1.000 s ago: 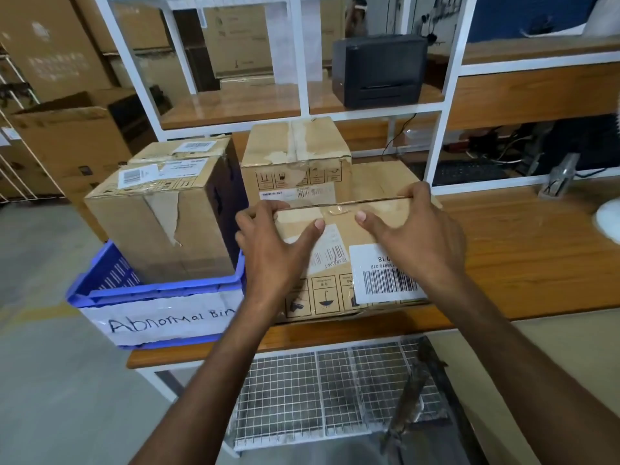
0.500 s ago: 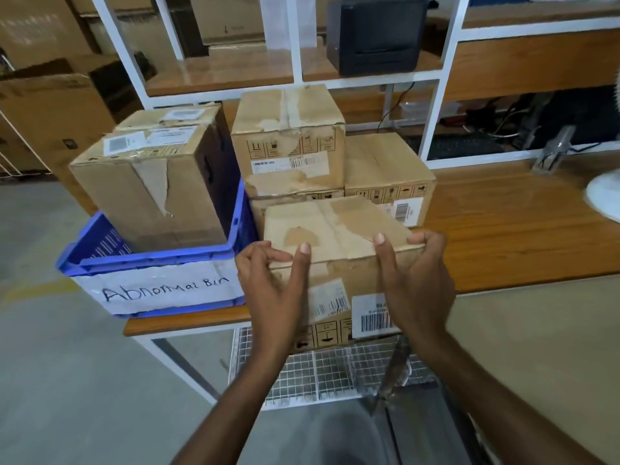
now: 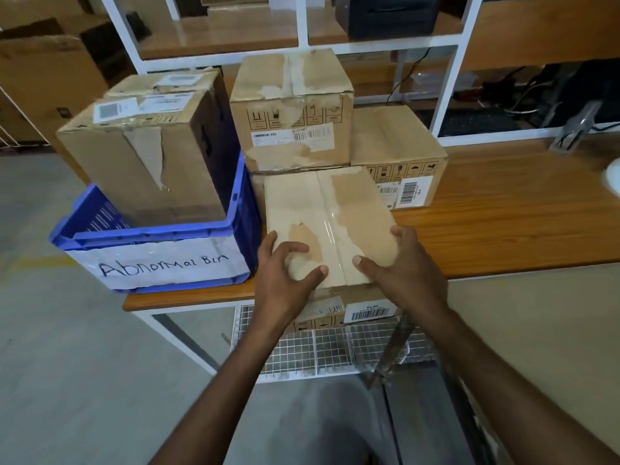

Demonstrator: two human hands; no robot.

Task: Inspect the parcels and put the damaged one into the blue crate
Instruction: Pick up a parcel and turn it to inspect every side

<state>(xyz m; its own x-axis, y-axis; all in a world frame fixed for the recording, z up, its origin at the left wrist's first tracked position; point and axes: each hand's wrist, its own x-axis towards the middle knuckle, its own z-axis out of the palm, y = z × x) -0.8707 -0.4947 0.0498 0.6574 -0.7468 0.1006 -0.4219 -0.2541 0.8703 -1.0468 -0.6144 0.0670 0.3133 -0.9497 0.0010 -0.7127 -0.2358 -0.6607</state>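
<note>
Both hands, left hand (image 3: 285,266) and right hand (image 3: 399,266), grip the parcel (image 3: 327,223) at the near tabletop (image 3: 503,223) edge, right of the blue crate (image 3: 151,236); stiff cardboard, slick tape, probably light, best held by corners.

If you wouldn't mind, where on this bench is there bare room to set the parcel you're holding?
The wooden benchtop is bare right of the barcoded box, up to the white shelf frame. The left is crowded: the blue crate already holds boxes, and the stacked box sits behind the held parcel.
</note>
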